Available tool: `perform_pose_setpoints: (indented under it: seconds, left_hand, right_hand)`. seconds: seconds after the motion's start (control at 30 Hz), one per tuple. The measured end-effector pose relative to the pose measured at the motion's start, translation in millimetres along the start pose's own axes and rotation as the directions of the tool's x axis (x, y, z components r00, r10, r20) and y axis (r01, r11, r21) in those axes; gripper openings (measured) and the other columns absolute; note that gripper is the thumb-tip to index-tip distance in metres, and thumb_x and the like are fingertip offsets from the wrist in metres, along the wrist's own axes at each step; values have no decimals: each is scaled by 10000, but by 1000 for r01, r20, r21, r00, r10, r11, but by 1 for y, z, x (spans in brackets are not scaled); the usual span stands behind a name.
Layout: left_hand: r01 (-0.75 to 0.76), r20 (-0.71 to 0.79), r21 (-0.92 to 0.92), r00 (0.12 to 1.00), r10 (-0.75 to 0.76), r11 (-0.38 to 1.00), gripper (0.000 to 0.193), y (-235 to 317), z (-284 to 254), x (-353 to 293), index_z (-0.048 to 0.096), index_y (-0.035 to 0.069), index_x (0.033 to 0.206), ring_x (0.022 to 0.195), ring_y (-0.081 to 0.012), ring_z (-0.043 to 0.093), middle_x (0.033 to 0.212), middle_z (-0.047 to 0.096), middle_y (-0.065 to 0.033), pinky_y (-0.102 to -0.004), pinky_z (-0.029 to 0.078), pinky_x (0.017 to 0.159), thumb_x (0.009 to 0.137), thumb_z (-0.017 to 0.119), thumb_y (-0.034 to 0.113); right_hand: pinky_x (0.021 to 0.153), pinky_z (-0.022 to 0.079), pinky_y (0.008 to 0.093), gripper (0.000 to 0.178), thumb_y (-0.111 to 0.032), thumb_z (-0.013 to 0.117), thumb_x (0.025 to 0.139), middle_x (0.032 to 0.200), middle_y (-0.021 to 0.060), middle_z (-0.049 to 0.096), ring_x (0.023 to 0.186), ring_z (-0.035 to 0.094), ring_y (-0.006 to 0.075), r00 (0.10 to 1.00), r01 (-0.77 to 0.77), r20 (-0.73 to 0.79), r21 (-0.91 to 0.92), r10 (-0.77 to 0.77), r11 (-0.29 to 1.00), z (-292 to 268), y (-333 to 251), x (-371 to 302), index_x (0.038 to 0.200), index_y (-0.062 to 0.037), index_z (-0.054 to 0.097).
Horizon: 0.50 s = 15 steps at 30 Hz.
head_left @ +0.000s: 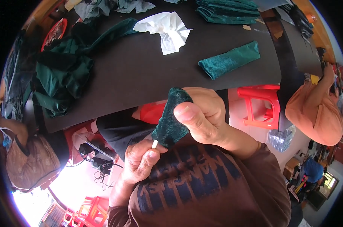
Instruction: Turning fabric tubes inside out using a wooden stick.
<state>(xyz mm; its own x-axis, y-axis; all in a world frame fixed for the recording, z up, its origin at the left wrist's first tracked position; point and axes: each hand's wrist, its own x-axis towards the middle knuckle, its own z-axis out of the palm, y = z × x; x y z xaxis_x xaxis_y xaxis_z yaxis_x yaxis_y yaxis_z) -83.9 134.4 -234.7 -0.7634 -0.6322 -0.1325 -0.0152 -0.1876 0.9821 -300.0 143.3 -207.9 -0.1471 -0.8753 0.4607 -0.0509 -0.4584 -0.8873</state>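
In front of my chest, over my lap, a small dark green velvet piece (pixel 170 121) is held up at a slant. My right hand (pixel 206 117) is closed round its upper part, thumb pressed on the near side. My left hand (pixel 141 160) is closed in a pinch just below, at the piece's lower end. A short thin white stick (pixel 154 144) stands out between those fingers and touches the velvet; its full length is hidden. On the table beyond my right hand lies a flat green velvet pouch (pixel 230 60).
The dark table (pixel 141 72) carries crumpled green velvet fabric (pixel 61 75) at left, white tissue (pixel 164 32) and stacked velvet pieces (pixel 228 10) at the far side. Red stools (pixel 259 106) stand at right. Other people sit at left (pixel 33 162) and right (pixel 315 109).
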Motion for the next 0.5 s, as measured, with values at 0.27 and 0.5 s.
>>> perform_pose_setpoints:
  seconds: [0.27,0.5]
  left_hand:
    - [-48,-62,14,997,48,999,288,-2,10,3,616,-10,889,553,-119,524,677,570,-50,-228,408,549,920,501,253]
    - [87,-20,-183,996,-92,979,293,5,1,6,613,-4,906,529,-43,407,601,494,37,-184,312,503,928,488,260]
  right_hand:
    - [438,310,339,264,-166,566,875,534,92,452,453,450,244,998,11,55,15,-12,1000,10,3,-4,664,-9,544]
    - [493,346,279,190,-145,631,833,619,47,511,551,495,126,979,-203,14,94,203,975,5,2,-3,702,-23,567]
